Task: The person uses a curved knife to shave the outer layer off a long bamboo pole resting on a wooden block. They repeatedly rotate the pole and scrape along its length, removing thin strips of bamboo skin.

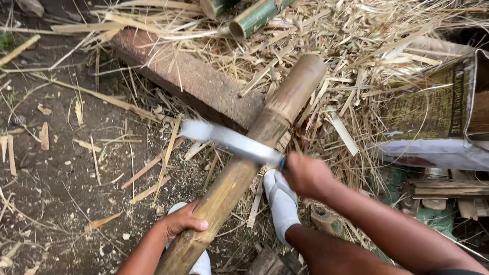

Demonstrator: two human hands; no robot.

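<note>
- Your left hand (pixel 181 222) wraps the near end of a brown bamboo pole (pixel 244 168), apparently pinning it steady.
- The pole slants up and away to the right, its far part propped across a reddish block (pixel 193 81), which lifts it off the dirt.
- Your right hand (pixel 305 175) is closed on a blurred blade (pixel 229 141) lying across the pole's middle.
- Straw litters the far ground.

Bare dirt ground (pixel 56 178) carries scattered bamboo slivers (pixel 153 163), a straw heap (pixel 367 46), a rusty beam (pixel 193 81), green bamboo (pixel 254 18) and a sack (pixel 438 122).
</note>
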